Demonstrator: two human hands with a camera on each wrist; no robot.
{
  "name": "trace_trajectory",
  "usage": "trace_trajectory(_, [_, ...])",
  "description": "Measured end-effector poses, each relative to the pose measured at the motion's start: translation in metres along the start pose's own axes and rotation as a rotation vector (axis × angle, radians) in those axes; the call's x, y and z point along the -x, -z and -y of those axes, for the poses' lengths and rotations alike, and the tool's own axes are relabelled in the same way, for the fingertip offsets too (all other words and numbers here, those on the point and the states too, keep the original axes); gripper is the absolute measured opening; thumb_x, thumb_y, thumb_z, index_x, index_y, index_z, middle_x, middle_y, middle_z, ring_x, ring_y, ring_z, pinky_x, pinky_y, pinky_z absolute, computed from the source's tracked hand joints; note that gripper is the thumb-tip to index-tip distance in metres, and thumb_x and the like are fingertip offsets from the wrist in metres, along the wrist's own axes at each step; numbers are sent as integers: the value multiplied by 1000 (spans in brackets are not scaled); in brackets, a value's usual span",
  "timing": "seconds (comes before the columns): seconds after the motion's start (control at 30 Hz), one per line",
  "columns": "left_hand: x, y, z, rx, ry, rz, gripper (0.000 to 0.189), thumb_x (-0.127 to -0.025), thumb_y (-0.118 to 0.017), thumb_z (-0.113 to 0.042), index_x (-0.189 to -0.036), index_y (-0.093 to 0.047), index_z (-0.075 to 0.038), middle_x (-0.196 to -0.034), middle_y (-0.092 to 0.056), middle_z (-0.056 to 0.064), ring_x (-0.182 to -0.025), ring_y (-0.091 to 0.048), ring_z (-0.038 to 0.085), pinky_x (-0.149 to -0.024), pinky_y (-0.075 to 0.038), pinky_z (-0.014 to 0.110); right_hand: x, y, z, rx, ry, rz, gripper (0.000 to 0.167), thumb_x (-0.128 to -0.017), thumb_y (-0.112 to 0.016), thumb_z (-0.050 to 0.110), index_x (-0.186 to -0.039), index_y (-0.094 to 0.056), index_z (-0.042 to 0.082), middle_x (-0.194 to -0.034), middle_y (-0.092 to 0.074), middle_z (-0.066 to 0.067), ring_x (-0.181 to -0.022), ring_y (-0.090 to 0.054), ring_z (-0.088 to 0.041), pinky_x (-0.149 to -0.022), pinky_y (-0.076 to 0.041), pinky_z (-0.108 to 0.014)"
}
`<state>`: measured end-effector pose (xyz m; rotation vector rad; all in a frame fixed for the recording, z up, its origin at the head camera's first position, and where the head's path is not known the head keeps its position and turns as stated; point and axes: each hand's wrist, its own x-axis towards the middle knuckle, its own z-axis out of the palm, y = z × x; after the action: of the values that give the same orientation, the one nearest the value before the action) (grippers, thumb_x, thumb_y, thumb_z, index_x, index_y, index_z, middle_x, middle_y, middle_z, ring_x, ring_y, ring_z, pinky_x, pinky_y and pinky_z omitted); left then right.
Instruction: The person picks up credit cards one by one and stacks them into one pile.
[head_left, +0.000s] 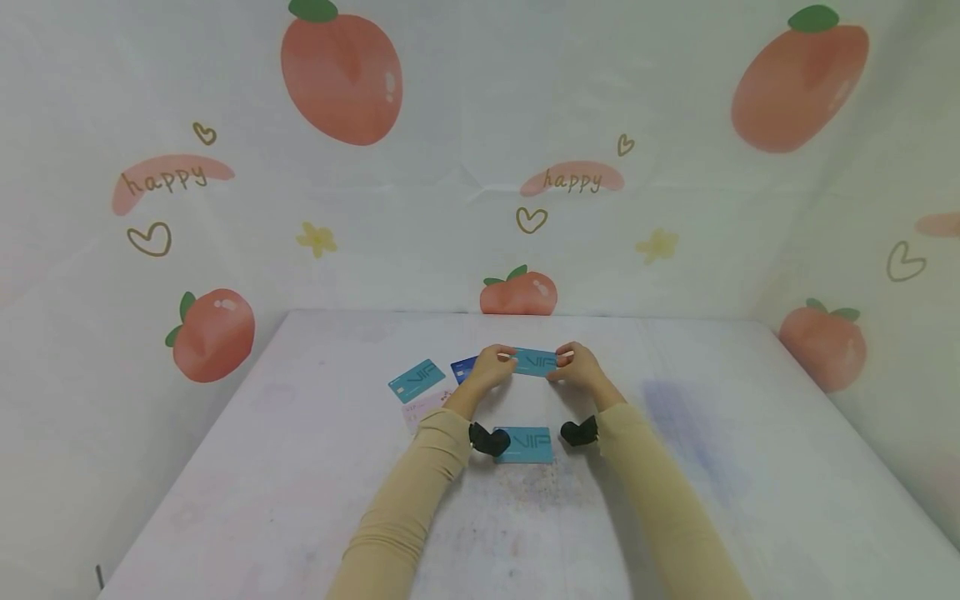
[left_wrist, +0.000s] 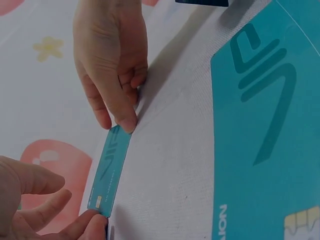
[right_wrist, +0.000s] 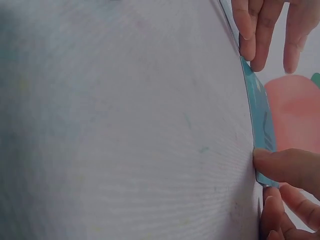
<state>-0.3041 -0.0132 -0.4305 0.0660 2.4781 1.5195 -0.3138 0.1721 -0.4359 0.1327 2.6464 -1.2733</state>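
A teal VIP card [head_left: 535, 362] stands between the two hands, toward the back of the table. My left hand [head_left: 491, 367] pinches its chip end, with fingertips at the corner in the left wrist view. My right hand [head_left: 581, 367] holds the opposite end, the thumb [right_wrist: 280, 165] pressed over its face in the right wrist view. Another teal VIP card [head_left: 528, 446] lies flat between the wrists, nearer the front. It looms large in the left wrist view as a teal card [left_wrist: 265, 120] with a chip.
Left of the hands lie a third teal VIP card [head_left: 417, 381], a dark blue card [head_left: 462, 368] partly behind the left hand, and a pink card [head_left: 424, 407] partly under the left forearm in view. A fruit-printed cloth [head_left: 450, 225] hangs behind the white table [head_left: 300, 500].
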Motion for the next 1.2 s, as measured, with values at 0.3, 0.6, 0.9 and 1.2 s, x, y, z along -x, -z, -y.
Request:
trace_trajectory(0.3, [1, 2, -3, 36, 19, -33, 37, -92, -54, -19, -126, -54, -4, -127, -55, 19, -114, -54, 32, -95, -46, 43, 1, -1, 0, -7, -20, 0, 52, -79, -71, 11, -123, -44, 1, -114, -55, -19, -102, -51, -28, -93, -43, -40])
trace_trajectory(0.6, [4, 3, -4, 71, 13, -41, 43, -91, -56, -21, -130, -49, -3, -128, -55, 19, -115, -55, 31, -93, -48, 40, 4, 2, -1, -20, 28, -15, 54, -77, -73, 11, -123, -46, 0, -114, -56, -21, -98, -54, -28, -84, -47, -37])
trace_trajectory(0.9, [-21, 0, 21, 51, -118, -49, 55, -81, -68, -20, -131, -51, -4, -120, -61, 13, -110, -59, 25, -85, -51, 33, 10, 3, -1, -30, 66, -17, 54, -77, -73, 12, -123, -46, -1, -120, -57, -24, -107, -56, -33, -91, -46, -42])
trace_trajectory(1.2, [5, 4, 2, 15, -125, -50, 55, -81, -67, -7, -132, -48, 3, -123, -57, 20, -112, -57, 32, -91, -49, 39, 20, 6, 2, -45, 119, -24, 54, -78, -72, 11, -124, -46, -3, -120, -57, -27, -111, -55, -37, -93, -46, -45])
